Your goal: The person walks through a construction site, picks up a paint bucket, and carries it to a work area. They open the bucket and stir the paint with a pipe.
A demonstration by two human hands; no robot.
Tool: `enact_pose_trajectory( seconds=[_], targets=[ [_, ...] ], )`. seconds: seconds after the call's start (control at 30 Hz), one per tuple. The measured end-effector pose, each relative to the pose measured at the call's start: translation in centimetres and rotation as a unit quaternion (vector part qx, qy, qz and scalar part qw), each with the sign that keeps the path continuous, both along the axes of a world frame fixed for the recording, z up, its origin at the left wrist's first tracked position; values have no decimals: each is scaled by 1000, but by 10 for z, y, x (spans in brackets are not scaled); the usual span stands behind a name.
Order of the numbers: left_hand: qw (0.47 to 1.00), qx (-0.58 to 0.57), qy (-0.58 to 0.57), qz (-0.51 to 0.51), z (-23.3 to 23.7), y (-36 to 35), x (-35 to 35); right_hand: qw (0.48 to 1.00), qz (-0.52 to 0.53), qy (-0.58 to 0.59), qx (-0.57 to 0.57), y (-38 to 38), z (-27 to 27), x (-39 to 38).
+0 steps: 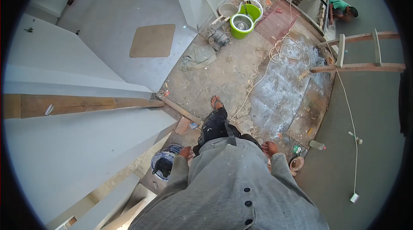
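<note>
My left hand (186,152) hangs beside my hip, holding nothing that I can see, its fingers loosely apart and partly hidden by the sleeve. Close to it stands a paint-smeared bucket (175,149) with dark contents. My right hand (269,148) hangs at the other hip, fingers loosely parted, with nothing visible in it. Beyond that hand, near the floor edge, are a small green-labelled container (297,149), a round brown dish (297,163) and a clear plastic bottle (317,145). One sandalled foot (217,102) is stepping forward on the dusty floor.
Ahead stand a green mop bucket (241,25), a pink wire rack (276,20) and a grey machine (218,37). A white cable (261,78) snakes over the stained floor. A wooden ladder (360,67) leans at right; another person (343,9) is beyond. White walls rise at left.
</note>
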State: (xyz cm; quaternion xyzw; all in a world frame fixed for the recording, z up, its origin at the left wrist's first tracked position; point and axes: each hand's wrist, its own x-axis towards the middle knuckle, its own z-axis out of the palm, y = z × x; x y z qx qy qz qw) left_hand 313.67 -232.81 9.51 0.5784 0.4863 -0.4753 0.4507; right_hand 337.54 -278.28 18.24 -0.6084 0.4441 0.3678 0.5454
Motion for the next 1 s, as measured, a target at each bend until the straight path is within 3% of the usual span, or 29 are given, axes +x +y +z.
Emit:
enact_pose_trajectory(
  seconds=[0.03, 0.1, 0.17, 0.2, 0.3, 0.37, 0.53, 0.57, 0.6, 0.63, 0.7, 0.8, 0.9, 0.97, 1.0],
  targets=[
    [893, 35, -154, 421, 52, 16, 53, 997, 77, -28, 12, 19, 1, 54],
    [859, 115, -267, 422, 88, 47, 124, 992, 109, -64, 0, 44, 27, 112],
    [796, 105, -372, 466, 101, 73, 174, 982, 133, -131, -1, 69, 46, 167],
    [796, 154, -365, 457, 129, 75, 200, 975, 161, -151, 14, 82, 51, 195],
    [738, 211, -433, 472, 167, 65, 228, 949, 282, -135, 34, 115, 44, 274],
    [679, 241, -448, 529, 155, 38, 221, 914, 383, -125, 43, 150, 43, 321],
    [618, 376, -283, 629, 89, -109, 124, 748, 658, -79, 35, 251, 41, 391],
    [532, 366, -233, 727, 99, -146, 111, 711, 696, -89, 43, 278, 42, 397],
    [503, 406, -164, 745, 97, -188, 92, 691, 716, -90, 40, 302, 42, 401],
    [448, 389, -125, 795, 124, -222, 82, 679, 726, -97, 40, 329, 39, 406],
    [338, 397, -31, 852, 124, -297, 65, 668, 737, -95, 31, 352, 41, 387],
    [249, 369, 33, 895, 113, -382, 58, 643, 743, -162, 89, 403, 58, 331],
    [222, 313, 54, 922, 104, -417, 75, 602, 784, -114, 97, 400, 66, 280],
    [225, 281, 52, 931, 89, -429, 72, 499, 858, -86, 89, 397, 69, 239],
    [251, 281, 46, 925, 79, -429, 70, 501, 856, -92, 86, 393, 70, 219]
  ],
)
